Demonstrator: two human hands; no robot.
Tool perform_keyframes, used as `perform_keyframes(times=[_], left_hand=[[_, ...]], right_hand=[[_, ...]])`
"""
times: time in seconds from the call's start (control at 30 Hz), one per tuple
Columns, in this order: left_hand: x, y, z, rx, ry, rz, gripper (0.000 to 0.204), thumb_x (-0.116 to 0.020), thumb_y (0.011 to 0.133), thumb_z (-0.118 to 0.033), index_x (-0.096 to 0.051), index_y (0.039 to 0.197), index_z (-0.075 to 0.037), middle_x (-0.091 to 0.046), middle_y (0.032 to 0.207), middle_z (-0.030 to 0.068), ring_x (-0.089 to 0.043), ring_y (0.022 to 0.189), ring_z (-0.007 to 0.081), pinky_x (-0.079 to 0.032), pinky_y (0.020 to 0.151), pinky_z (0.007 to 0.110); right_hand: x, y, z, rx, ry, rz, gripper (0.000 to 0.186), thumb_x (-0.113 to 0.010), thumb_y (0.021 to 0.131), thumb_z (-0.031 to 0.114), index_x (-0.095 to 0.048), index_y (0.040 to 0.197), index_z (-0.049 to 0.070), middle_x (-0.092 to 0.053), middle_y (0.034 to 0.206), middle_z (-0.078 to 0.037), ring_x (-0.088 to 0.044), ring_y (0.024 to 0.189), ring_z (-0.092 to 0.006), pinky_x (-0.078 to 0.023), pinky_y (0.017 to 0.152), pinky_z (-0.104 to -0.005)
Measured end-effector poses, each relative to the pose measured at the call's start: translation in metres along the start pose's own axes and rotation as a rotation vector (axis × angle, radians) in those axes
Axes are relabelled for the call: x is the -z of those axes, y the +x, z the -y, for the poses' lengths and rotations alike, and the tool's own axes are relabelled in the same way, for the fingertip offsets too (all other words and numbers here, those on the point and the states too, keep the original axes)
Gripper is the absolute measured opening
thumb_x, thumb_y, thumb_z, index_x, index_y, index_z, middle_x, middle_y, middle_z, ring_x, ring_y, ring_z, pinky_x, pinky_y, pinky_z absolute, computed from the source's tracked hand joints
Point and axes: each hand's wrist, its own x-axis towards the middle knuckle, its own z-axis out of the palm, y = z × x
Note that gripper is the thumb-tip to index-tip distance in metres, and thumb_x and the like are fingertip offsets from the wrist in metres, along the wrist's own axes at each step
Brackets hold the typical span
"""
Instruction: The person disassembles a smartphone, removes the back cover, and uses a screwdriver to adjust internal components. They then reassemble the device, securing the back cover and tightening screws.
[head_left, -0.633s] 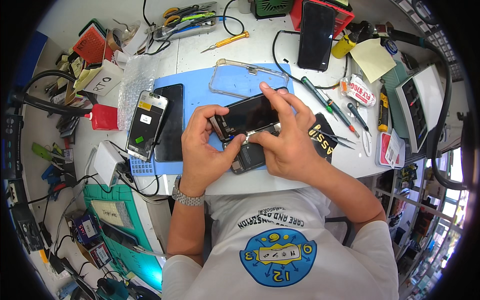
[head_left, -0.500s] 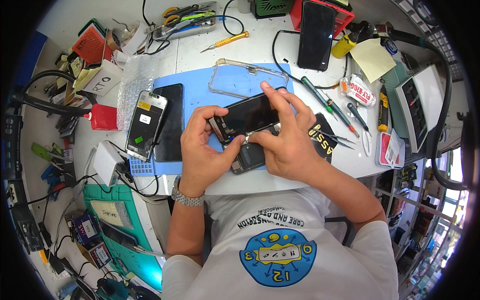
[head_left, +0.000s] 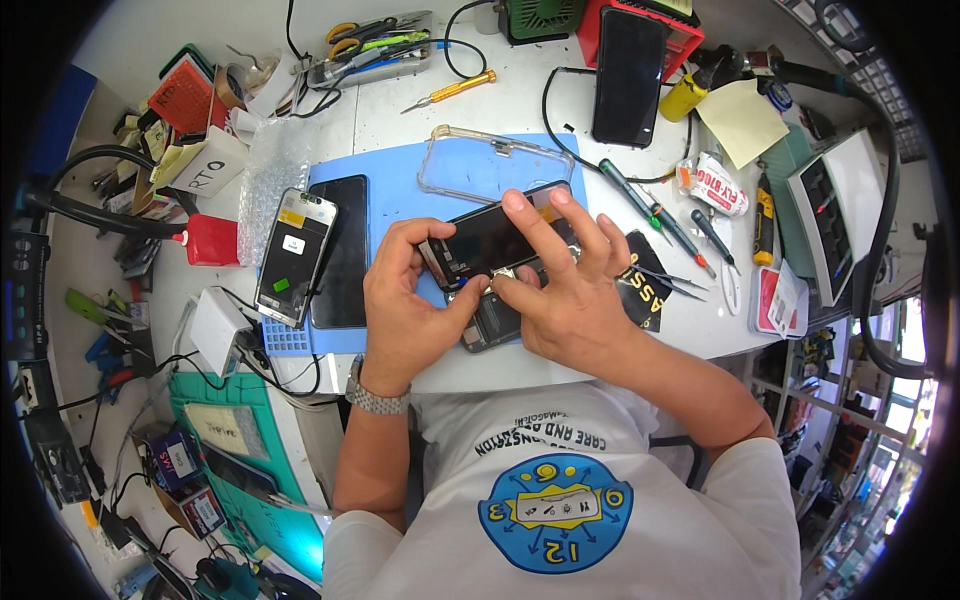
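Note:
An opened phone lies under my hands: its dark screen panel [head_left: 492, 240] is tilted up from the phone body [head_left: 494, 322], whose dark inside shows. My left hand [head_left: 408, 300] grips the panel's left end, fingers over the top corner and thumb at the lower edge. My right hand [head_left: 572, 300] has its thumb pressed beside a small silver part [head_left: 502, 275] where panel and body meet. Its index finger reaches across the panel to the upper edge, while the other fingers are spread. What lies beneath the right thumb is hidden.
A clear phone case [head_left: 490, 165] lies behind on the blue mat [head_left: 395, 190]. At left are a removed screen [head_left: 292, 255] and a black phone [head_left: 341, 250]. To the right lie tweezers [head_left: 672, 280], screwdrivers [head_left: 640, 200] and a white tube [head_left: 715, 185]. A yellow screwdriver [head_left: 455, 90] sits farther back.
The fingers of my right hand have come down and left over the panel and spread more. My left hand and the phone have hardly moved.

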Motion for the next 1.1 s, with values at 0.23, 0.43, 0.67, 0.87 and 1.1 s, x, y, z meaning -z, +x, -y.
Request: perform_keyframes(times=[0.23, 0.43, 0.67, 0.87, 1.1], left_hand=[[0.001, 0.001, -0.001, -0.025, 0.053, 0.019, 0.062, -0.093, 0.08, 0.007, -0.06, 0.132, -0.001, -0.068, 0.117, 0.0047, -0.07, 0.097, 0.0085, -0.056, 0.079, 0.024], [0.001, 0.001, -0.001, -0.027, 0.041, 0.018, 0.062, -0.093, 0.08, 0.007, -0.06, 0.133, -0.002, -0.068, 0.118, 0.0049, -0.07, 0.098, 0.0086, -0.055, 0.079, 0.024], [0.0, 0.001, 0.0, -0.054, 0.072, 0.013, 0.062, -0.093, 0.081, 0.007, -0.06, 0.133, -0.001, -0.067, 0.119, 0.0053, -0.07, 0.099, 0.0093, -0.056, 0.08, 0.024], [0.0, 0.002, 0.001, -0.054, 0.061, 0.01, 0.061, -0.093, 0.08, 0.007, -0.061, 0.132, -0.001, -0.067, 0.119, 0.0051, -0.069, 0.098, 0.0094, -0.056, 0.08, 0.024], [0.0, 0.002, 0.002, -0.055, 0.067, 0.013, 0.062, -0.094, 0.08, 0.007, -0.061, 0.132, -0.001, -0.066, 0.12, 0.005, -0.069, 0.099, 0.0093, -0.056, 0.08, 0.025]], right_hand=[[0.014, 0.007, -0.008, -0.133, 0.209, 0.098, 0.028, -0.076, 0.078, -0.001, -0.085, 0.092, 0.021, -0.036, 0.177, -0.022, -0.031, 0.156, -0.0464, -0.024, 0.12, -0.0548], [0.017, 0.009, -0.006, -0.185, 0.222, 0.107, 0.03, -0.074, 0.076, -0.003, -0.085, 0.094, 0.018, -0.032, 0.177, -0.026, -0.029, 0.157, -0.0493, -0.023, 0.122, -0.0565], [0.014, 0.006, -0.006, -0.134, 0.168, 0.101, 0.026, -0.077, 0.078, 0.0, -0.085, 0.093, 0.02, -0.033, 0.178, -0.025, -0.03, 0.156, -0.0496, -0.025, 0.119, -0.0544], [0.01, 0.003, -0.005, -0.103, 0.099, 0.065, 0.025, -0.077, 0.08, 0.0, -0.084, 0.093, 0.021, -0.035, 0.177, -0.024, -0.032, 0.155, -0.0489, -0.023, 0.119, -0.0527], [0.013, 0.005, -0.005, -0.13, 0.138, 0.09, 0.024, -0.077, 0.081, 0.001, -0.084, 0.092, 0.021, -0.036, 0.177, -0.025, -0.033, 0.155, -0.0469, -0.022, 0.12, -0.0523]])
